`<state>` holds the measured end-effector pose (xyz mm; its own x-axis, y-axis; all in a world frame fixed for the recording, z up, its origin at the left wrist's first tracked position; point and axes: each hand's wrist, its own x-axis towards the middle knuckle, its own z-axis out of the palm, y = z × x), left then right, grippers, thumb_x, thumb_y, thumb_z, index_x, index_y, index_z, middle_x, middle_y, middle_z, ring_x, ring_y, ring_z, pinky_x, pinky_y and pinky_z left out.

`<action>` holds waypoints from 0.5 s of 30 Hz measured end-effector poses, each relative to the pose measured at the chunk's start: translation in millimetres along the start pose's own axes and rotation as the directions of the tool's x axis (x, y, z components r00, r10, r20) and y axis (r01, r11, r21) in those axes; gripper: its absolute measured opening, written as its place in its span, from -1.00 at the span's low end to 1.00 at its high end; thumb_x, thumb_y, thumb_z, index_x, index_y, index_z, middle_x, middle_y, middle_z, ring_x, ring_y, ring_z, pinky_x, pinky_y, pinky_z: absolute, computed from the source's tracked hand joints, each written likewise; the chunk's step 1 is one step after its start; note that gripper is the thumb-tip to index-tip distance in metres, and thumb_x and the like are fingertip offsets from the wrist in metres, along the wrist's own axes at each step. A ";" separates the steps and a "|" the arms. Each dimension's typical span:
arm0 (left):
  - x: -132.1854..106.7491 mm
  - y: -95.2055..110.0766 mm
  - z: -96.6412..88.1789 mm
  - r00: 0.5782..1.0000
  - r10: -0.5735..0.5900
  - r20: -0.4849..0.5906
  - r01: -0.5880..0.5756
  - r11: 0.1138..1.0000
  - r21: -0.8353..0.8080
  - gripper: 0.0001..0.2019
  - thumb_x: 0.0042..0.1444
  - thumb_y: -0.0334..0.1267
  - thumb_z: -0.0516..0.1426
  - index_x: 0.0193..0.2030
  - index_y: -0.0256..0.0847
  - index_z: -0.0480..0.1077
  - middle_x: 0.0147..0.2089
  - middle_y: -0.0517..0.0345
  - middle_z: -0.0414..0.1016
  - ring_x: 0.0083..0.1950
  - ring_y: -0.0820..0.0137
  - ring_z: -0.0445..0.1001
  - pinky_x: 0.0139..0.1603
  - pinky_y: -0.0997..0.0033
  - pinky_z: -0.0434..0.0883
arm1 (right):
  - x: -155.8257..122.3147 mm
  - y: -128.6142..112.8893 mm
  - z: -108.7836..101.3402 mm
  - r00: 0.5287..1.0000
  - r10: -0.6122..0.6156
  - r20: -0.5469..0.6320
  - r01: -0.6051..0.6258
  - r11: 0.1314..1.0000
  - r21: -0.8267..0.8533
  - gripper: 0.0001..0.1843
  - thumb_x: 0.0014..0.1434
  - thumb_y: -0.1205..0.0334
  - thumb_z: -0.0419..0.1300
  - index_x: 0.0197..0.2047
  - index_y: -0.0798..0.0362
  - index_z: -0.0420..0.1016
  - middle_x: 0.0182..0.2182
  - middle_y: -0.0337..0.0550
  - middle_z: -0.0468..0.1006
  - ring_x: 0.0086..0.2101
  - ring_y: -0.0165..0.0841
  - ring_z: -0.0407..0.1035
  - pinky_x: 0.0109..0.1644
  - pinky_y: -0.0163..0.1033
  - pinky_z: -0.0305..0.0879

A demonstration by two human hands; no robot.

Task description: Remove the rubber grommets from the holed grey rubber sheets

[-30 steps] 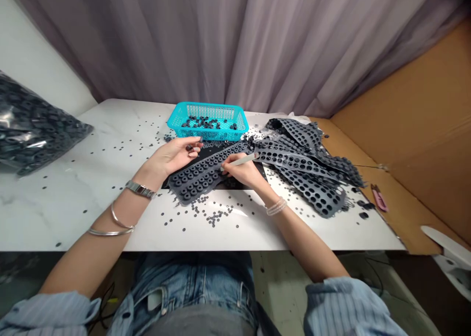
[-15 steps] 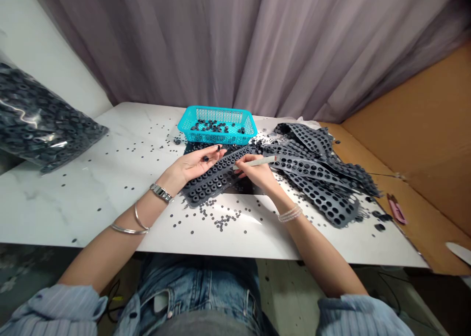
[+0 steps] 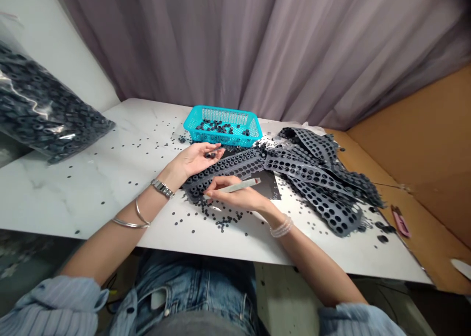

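Picking step, apparently: my right grip pinches the tool at the sheet; my left grip holds parts. Next move likely needs careful aim.

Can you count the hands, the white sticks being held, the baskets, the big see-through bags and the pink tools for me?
Hands: 2, the left hand and the right hand
White stick: 1
Turquoise basket: 1
See-through bag: 1
Pink tool: 1
Total: 6
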<state>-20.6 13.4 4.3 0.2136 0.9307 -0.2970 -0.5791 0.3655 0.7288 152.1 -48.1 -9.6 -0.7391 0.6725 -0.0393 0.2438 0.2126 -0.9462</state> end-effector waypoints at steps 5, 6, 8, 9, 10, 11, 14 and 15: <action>12.9 8.0 -19.7 0.995 0.097 0.023 -0.100 0.975 0.199 -0.94 0.07 -0.42 0.18 -0.34 -0.27 0.50 -0.42 0.10 0.36 -0.47 0.53 0.23 -0.49 0.48 0.26 | 9.4 -0.9 3.5 0.992 -0.005 -0.124 0.010 0.999 0.041 -0.76 0.22 0.07 0.21 -0.30 0.09 0.49 -0.33 -0.14 0.62 -0.33 -0.41 0.46 -0.24 -0.32 0.37; 13.8 9.0 -22.2 0.992 0.123 0.025 -0.125 0.950 0.285 -0.95 0.05 -0.38 0.20 -0.33 -0.26 0.51 -0.48 0.17 0.29 -0.51 0.54 0.14 -0.53 0.47 0.17 | 9.5 -2.1 0.9 0.989 -0.003 -0.150 0.018 0.995 0.100 -0.76 0.21 0.07 0.22 -0.31 0.08 0.48 -0.31 -0.14 0.62 -0.31 -0.40 0.48 -0.21 -0.30 0.40; 11.1 9.8 -22.7 0.984 0.173 0.052 -0.175 0.843 0.508 -0.89 0.04 -0.27 0.25 -0.29 -0.23 0.55 -0.56 0.26 0.19 -0.55 0.54 0.03 -0.56 0.43 0.03 | 7.9 -2.3 -8.9 0.967 0.005 -0.255 0.051 0.976 0.212 -0.77 0.19 0.06 0.23 -0.32 0.07 0.45 -0.27 -0.11 0.61 -0.29 -0.38 0.51 -0.16 -0.25 0.45; 7.5 9.5 -20.7 0.977 0.194 0.084 -0.202 0.745 0.636 -0.85 0.03 -0.22 0.26 -0.27 -0.22 0.57 -0.57 0.27 0.18 -0.56 0.53 0.03 -0.54 0.42 0.00 | 6.4 -0.7 -15.6 0.944 0.019 -0.328 0.065 0.968 0.242 -0.77 0.17 0.07 0.24 -0.34 0.07 0.44 -0.27 -0.11 0.61 -0.29 -0.37 0.52 -0.15 -0.23 0.47; 2.9 8.6 -17.5 0.969 0.210 0.128 -0.232 0.612 0.756 -0.82 0.02 -0.19 0.27 -0.26 -0.21 0.59 -0.59 0.27 0.19 -0.56 0.52 0.04 -0.53 0.40 0.00 | 4.7 2.2 -22.8 0.915 0.035 -0.403 0.069 0.968 0.242 -0.77 0.17 0.07 0.24 -0.35 0.07 0.44 -0.29 -0.11 0.60 -0.29 -0.36 0.52 -0.15 -0.22 0.47; -2.4 6.9 -13.6 0.959 0.219 0.180 -0.264 0.455 0.850 -0.81 0.00 -0.18 0.27 -0.27 -0.20 0.61 -0.60 0.27 0.22 -0.56 0.51 0.07 -0.50 0.38 0.02 | 2.9 6.2 -30.0 0.886 0.061 -0.461 0.048 0.974 0.221 -0.78 0.16 0.08 0.24 -0.36 0.08 0.44 -0.32 -0.11 0.60 -0.30 -0.36 0.52 -0.14 -0.22 0.47; -16.0 -1.5 -2.5 0.916 0.218 0.338 -0.348 0.010 0.937 -0.83 -0.02 -0.24 0.25 -0.29 -0.18 0.64 -0.58 0.22 0.36 -0.50 0.42 0.25 -0.40 0.35 0.15 | -2.0 20.0 -45.5 0.859 0.115 -0.498 -0.076 0.992 0.098 -0.79 0.13 0.12 0.23 -0.42 0.09 0.44 -0.41 -0.12 0.59 -0.34 -0.37 0.51 -0.15 -0.26 0.43; -18.6 -4.9 -0.5 0.903 0.208 0.377 -0.366 -0.087 0.926 -0.84 -0.02 -0.28 0.23 -0.29 -0.17 0.64 -0.52 0.18 0.44 -0.45 0.38 0.33 -0.35 0.34 0.19 | -2.9 23.5 -47.6 0.868 0.116 -0.483 -0.107 0.993 0.046 -0.78 0.14 0.13 0.22 -0.43 0.10 0.45 -0.42 -0.12 0.59 -0.36 -0.37 0.50 -0.18 -0.28 0.41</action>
<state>-22.1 -5.7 5.9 0.3690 0.9223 0.1154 0.7012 -0.3577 0.6168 189.8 -11.4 -16.5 -0.3102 0.9506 0.0111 0.2920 0.1064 -0.9505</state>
